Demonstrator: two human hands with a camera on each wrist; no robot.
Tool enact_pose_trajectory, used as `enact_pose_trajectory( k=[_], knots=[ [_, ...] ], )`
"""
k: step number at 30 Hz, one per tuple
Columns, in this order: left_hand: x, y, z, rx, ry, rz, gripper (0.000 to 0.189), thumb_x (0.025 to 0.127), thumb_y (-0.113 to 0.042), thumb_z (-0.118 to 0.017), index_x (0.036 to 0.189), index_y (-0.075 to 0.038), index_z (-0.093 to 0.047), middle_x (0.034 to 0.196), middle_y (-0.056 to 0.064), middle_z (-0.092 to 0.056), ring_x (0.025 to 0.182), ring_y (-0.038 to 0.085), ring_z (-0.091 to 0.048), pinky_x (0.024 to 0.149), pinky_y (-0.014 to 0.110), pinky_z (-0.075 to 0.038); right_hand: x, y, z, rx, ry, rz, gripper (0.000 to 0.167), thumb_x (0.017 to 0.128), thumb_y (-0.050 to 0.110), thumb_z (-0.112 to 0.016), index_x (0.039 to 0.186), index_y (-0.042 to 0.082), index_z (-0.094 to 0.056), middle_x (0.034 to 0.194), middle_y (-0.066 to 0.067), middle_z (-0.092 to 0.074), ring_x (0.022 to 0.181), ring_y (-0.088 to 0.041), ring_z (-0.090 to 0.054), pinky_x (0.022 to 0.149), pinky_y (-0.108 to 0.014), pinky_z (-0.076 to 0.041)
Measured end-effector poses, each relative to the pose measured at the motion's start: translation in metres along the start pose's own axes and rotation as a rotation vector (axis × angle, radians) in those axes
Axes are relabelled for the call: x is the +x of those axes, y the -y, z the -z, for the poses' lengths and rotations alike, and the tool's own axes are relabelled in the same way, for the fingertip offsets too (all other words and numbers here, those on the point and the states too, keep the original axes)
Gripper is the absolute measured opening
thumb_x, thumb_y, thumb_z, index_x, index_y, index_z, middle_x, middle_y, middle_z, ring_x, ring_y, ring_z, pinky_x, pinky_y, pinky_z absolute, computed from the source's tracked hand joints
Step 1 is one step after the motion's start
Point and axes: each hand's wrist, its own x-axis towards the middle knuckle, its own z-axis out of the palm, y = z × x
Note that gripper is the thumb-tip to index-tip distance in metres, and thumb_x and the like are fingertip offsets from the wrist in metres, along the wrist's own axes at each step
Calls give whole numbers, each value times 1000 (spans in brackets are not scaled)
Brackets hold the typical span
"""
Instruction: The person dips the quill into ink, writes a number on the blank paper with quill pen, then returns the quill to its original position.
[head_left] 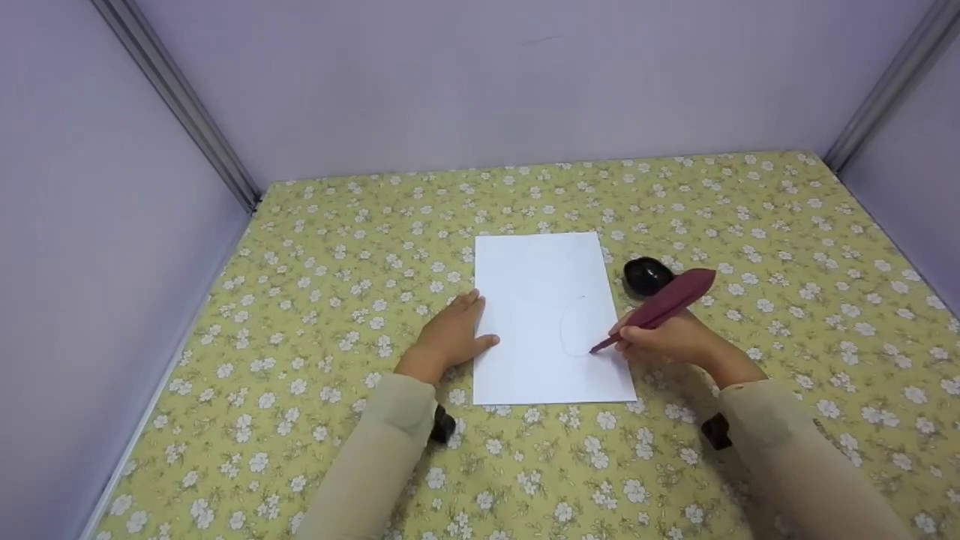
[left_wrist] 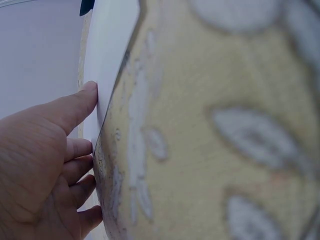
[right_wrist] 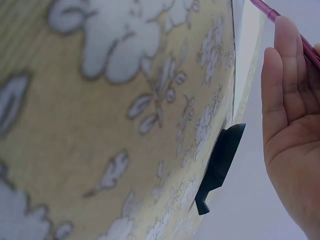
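Observation:
A white sheet of paper lies on the flowered cloth. My left hand rests at its left edge, thumb on the sheet and fingers extended along the border. In my right hand I grip a maroon feather-shaped pen, its tip at the paper's right half. From that tip runs a thin curved line, like an unfinished loop. The left wrist view shows the left thumb against the sheet. The right wrist view catches the pen's slim shaft beside the right fingers.
A glossy black rounded object sits just beyond my right hand; it appears as a dark shape in the right wrist view. Pale walls with grey corner posts enclose the table's back and sides. Yellow flowered cloth covers the table.

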Motion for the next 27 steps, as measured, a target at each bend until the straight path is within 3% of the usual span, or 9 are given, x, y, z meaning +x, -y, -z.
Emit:
enact_pose_trajectory(
  k=[7,27],
  knots=[
    [0,1,0,4,3,-6,76,95,-47,-52,151,-4,-24,157,9,-17,143,25,-15,115,38,-18,-1,0,3,-45,-37,-6,26,94,12,-58,105,-10,-68,88,-16,-71,80,-22,-70,72,-33,-57],
    [0,1,0,-20,14,-5,76,96,-47,-52,151,-4,-23,158,8,-15,143,25,-13,115,39,-17,0,-2,3,27,-136,-59,34,96,18,-60,115,-9,-64,93,-14,-71,82,-18,-70,73,-29,-57]
  ],
)
